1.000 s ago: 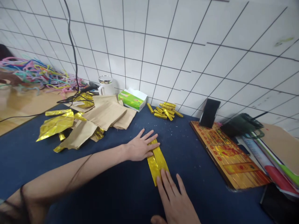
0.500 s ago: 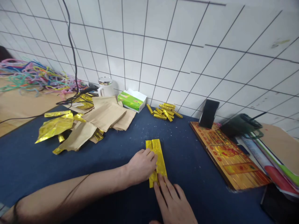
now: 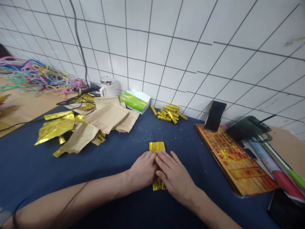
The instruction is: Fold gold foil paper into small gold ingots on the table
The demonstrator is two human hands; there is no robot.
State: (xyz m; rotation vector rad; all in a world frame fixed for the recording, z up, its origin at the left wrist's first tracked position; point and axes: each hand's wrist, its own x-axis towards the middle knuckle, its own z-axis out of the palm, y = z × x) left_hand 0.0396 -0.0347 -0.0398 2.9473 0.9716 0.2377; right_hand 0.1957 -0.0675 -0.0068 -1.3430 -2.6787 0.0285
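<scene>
On the blue tabletop lies a folded strip of gold foil paper (image 3: 157, 146), its long folds running away from me. My left hand (image 3: 143, 169) is closed with its fingertips bunched on the strip's left half. Over the right half, my right hand (image 3: 177, 176) has its fingers and thumb bent onto the paper, fingertips touching those of my left hand. The two hands hide the middle of the strip; its far end and a crinkled near end show. Farther back, near the wall, sits a small pile of rolled gold foil pieces (image 3: 169, 113).
To the left are brown paper sheets (image 3: 107, 116) and loose gold foil (image 3: 56, 127). A tissue pack (image 3: 134, 101) and a white mug (image 3: 108, 89) stand behind. On the right, a phone (image 3: 215, 116) leans above a patterned red-gold board (image 3: 238, 159). Colourful fuzzy stems (image 3: 40, 76) lie far left.
My right hand has moved forward from the strip's near end to its middle, beside my left hand. The strip's right side now looks folded inward. My left hand has stayed nearly in place.
</scene>
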